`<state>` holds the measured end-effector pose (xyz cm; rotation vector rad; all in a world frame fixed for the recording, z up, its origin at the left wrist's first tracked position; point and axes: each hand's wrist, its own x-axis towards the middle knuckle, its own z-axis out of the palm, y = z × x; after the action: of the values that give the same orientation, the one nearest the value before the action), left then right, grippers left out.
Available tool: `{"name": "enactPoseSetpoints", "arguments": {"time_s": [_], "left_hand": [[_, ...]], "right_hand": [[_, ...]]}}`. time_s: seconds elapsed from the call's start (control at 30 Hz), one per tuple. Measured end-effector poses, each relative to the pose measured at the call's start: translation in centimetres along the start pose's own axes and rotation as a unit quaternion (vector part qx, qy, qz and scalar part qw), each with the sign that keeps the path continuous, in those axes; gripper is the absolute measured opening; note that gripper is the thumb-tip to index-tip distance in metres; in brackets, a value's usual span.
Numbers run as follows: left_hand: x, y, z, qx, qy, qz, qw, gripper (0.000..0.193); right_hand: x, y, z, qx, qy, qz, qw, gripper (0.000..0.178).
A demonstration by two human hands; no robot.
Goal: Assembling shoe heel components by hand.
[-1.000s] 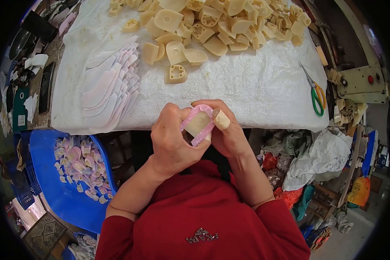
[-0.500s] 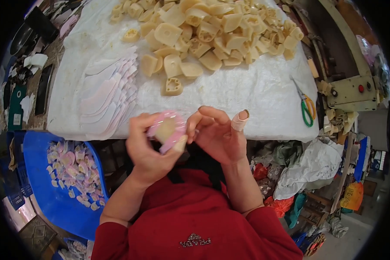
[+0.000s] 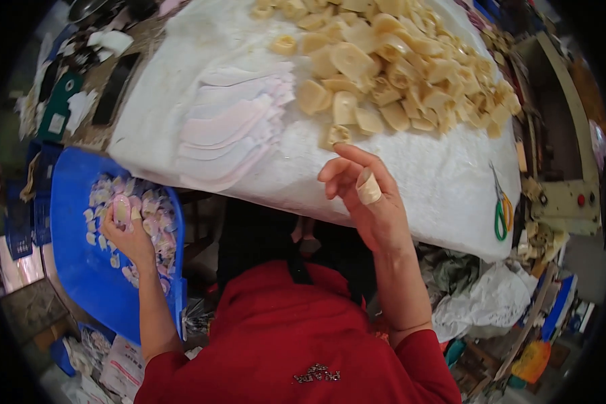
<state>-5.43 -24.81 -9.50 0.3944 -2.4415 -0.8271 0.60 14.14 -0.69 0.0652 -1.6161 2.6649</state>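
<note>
My left hand (image 3: 131, 239) reaches into the blue bin (image 3: 81, 283) at the left, its fingers closed on a pink-covered shoe heel (image 3: 121, 210). Several more covered heels (image 3: 165, 232) in pink and cream lie in the bin around it. Over the table's near edge, my right hand (image 3: 374, 195) is open and holds nothing, with a bandage round its thumb. Its index fingertip comes close to a bare beige heel (image 3: 339, 135), which sits at the front of a large pile of beige heels (image 3: 390, 60). I cannot tell if finger and heel touch.
Left of the pile, thin pale pink and white sheets (image 3: 229, 128) lie overlapped on the white-covered table (image 3: 444, 182). Scissors (image 3: 500, 209) with green and orange handles rest near its right edge. A metal machine (image 3: 565, 195) stands farther right, with crumpled bags (image 3: 481, 299) below.
My left hand has carried the pink-covered heel from before my chest down left into the bin. My right hand has moved up toward the beige heels. The view has shifted left.
</note>
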Motion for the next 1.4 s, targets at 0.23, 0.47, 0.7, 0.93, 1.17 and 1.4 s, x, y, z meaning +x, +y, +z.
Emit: {"name": "enactPoseSetpoints", "arguments": {"time_s": [0.23, 0.47, 0.7, 0.93, 1.17, 1.4], "left_hand": [[1.6, 2.3, -0.3, -0.043, 0.014, 0.052, 0.998, 0.042], [1.7, 15.5, 0.5, -0.170, -0.101, 0.262, 0.945, 0.035], [2.3, 19.7, 3.2, -0.136, -0.230, 0.320, 0.909, 0.032], [2.1, 19.3, 2.8, -0.149, -0.235, 0.307, 0.910, 0.033], [1.2, 19.3, 3.6, -0.112, -0.174, 0.338, 0.918, 0.032], [0.8, 19.8, 3.6, -0.126, -0.198, 0.307, 0.922, 0.032]], "right_hand": [[4.5, -0.6, 3.2, -0.407, 0.004, -0.127, 0.904, 0.032], [8.9, 0.6, 7.2, -0.638, -0.017, -0.247, 0.729, 0.022], [9.5, 2.0, 7.0, -0.689, -0.011, -0.284, 0.666, 0.032], [8.4, 1.5, 5.3, -0.642, 0.016, -0.250, 0.724, 0.014], [10.0, 1.8, 6.7, -0.676, -0.012, -0.308, 0.669, 0.026], [8.2, 1.7, 5.1, -0.663, 0.026, -0.297, 0.686, 0.020]]}}
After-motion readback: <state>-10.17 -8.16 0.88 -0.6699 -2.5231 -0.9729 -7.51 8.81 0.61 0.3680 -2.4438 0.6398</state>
